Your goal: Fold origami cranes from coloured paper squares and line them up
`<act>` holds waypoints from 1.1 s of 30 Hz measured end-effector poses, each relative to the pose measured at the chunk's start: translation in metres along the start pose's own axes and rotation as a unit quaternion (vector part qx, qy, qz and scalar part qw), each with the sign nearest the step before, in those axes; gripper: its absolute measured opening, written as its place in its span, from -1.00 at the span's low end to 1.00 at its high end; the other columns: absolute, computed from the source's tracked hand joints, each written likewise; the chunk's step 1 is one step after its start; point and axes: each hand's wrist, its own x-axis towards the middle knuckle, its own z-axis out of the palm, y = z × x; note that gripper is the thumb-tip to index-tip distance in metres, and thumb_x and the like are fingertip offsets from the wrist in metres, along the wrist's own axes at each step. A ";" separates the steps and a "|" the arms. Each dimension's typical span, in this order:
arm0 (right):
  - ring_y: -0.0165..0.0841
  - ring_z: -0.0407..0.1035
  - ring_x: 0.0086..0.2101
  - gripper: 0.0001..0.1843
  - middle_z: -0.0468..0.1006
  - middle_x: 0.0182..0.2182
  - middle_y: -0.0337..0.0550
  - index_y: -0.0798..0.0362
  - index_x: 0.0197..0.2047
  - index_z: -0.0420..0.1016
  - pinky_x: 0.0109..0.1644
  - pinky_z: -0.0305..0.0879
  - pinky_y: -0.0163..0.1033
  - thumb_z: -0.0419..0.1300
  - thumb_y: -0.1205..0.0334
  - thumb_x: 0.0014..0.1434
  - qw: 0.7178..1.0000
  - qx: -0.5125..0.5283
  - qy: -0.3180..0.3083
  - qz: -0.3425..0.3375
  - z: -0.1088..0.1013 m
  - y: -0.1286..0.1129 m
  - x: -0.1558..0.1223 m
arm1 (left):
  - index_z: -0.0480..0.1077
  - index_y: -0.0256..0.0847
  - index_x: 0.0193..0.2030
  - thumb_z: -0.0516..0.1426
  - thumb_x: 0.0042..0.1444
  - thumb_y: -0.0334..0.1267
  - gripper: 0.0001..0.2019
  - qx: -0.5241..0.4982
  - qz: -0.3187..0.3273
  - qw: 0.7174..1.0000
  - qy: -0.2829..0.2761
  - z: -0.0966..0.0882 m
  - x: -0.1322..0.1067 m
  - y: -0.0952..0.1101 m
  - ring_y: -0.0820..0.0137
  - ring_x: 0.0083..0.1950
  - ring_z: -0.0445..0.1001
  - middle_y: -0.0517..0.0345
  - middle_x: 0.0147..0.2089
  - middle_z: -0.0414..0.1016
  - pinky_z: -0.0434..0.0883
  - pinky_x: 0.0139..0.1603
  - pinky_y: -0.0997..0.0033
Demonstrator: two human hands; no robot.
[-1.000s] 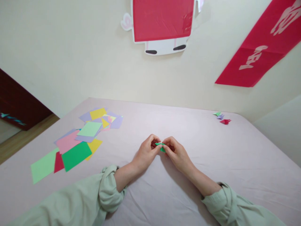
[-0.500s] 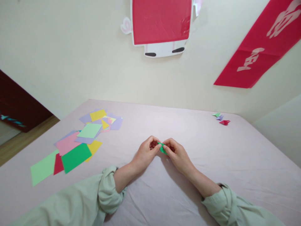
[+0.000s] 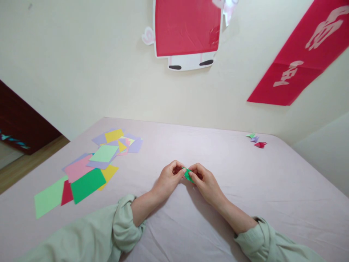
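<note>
The left hand [image 3: 169, 178] and right hand [image 3: 207, 180], both nearly closed, pinch one small folded green paper [image 3: 187, 175].

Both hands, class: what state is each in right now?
Left hand: closed, holding the folded green paper.
Right hand: closed, also holding it.

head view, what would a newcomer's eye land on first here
Probably the big red-and-white cutout high on the wall and the slanting red banner at upper right. Below, in the middle, the left hand and right hand pinch a small green folded paper between them. Bright loose sheets overlap at left on the pale cloth, with three little folded papers at its far right.
</note>
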 end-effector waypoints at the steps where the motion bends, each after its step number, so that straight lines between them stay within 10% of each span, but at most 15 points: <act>1: -0.42 0.22 -0.51 -0.85 0.36 -0.52 -0.32 0.03 -0.31 0.37 -0.44 0.11 -0.32 0.09 0.16 0.24 1.000 -0.001 0.002 0.001 0.000 0.000 0.000 | 0.38 -0.25 -0.34 0.16 0.07 -0.25 -0.89 0.003 0.002 1.000 0.001 0.000 0.000 0.000 0.46 -0.33 0.38 0.22 -0.39 0.42 0.32 -0.26 0.47; 33: -0.41 0.25 -0.44 -0.83 0.42 -0.46 -0.28 0.05 -0.30 0.42 -0.36 0.15 -0.32 0.05 0.20 0.26 1.000 0.002 -0.010 -0.009 -0.001 0.001 0.000 | 0.32 -0.23 -0.35 0.09 0.16 -0.20 -0.85 0.021 0.017 1.000 -0.004 -0.001 -0.002 0.004 0.50 -0.39 0.32 0.29 -0.45 0.32 0.27 -0.34 0.52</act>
